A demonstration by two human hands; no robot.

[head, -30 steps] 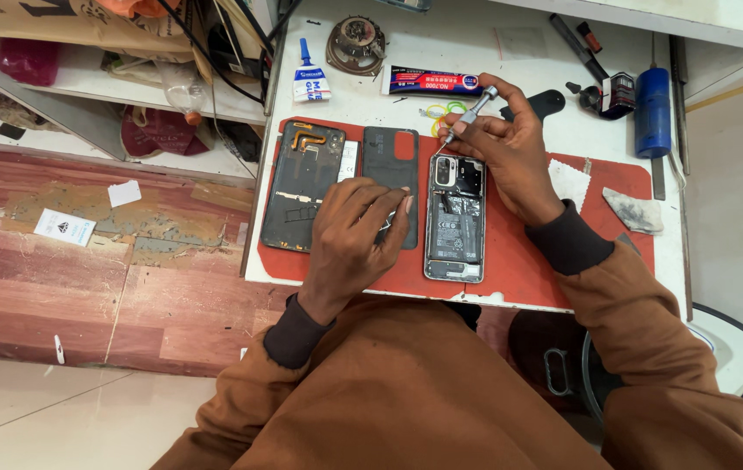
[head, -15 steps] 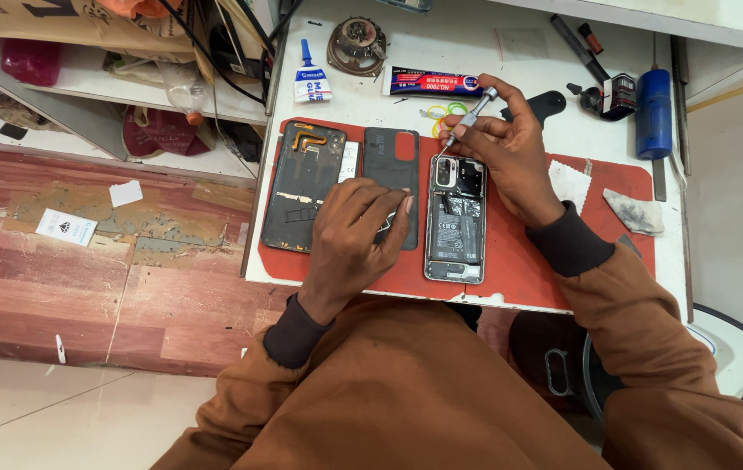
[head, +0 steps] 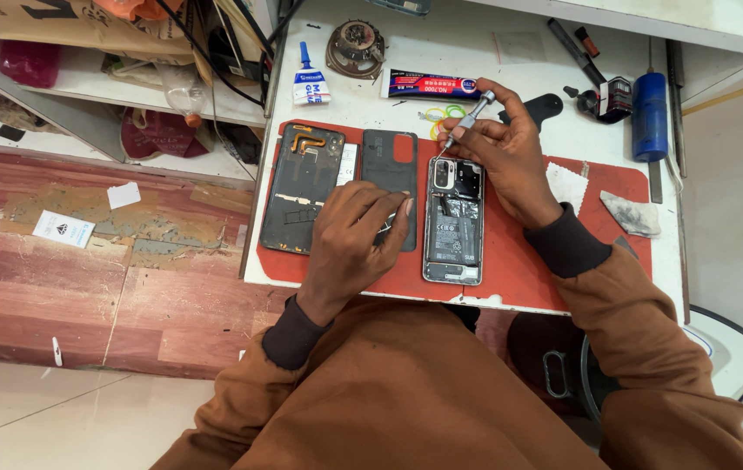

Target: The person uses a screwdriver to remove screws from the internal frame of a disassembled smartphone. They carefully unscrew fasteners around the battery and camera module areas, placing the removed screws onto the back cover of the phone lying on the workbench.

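Little has shifted since the earlier frame: only the slim silver screwdriver (head: 467, 120) has tipped slightly, its point still at the top edge of the opened grey smartphone (head: 453, 222), which lies on the red rubber work mat (head: 519, 261) covering the white table (head: 511, 61). Beside it lies a dark grey phone back cover (head: 304, 187). The right hand (head: 504, 157) pinches the screwdriver between thumb and fingers (head: 459, 132); the left hand (head: 356, 235) rests with fingers curled together, just left of the phone.

Brown long-sleeved top, darker ribbed cuffs at both wrists, bare hands.
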